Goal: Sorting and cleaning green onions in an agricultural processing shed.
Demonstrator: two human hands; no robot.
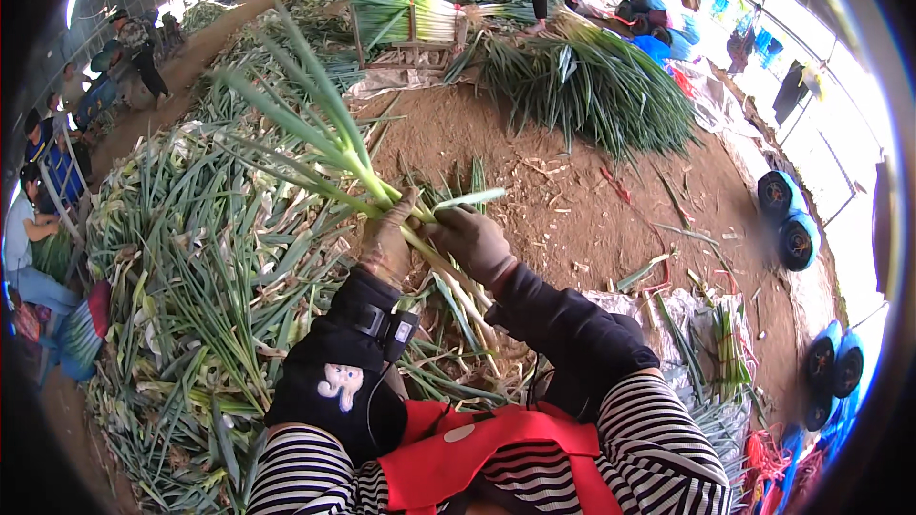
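Note:
In front of my body, my left hand (387, 246), in a brown work glove, is closed round a few large green onions (355, 160). Their green tops fan out up and to the left, and the pale stalks slant down to the right between my forearms. My right hand (474, 246), gloved too, is closed right beside the left one. A loose-looking green leaf (469, 198) sticks out above its fingers, which appear to pinch it. Whether that leaf is still joined to the stalks is hidden by the gloves.
A deep heap of onion leaves (191, 277) spreads along my left. Ahead are a wooden rack (410, 55) with bundled onions and a big onion pile (592, 86). Other people (43, 229) work at far left. Blue-covered wheels (797, 243) line the right edge.

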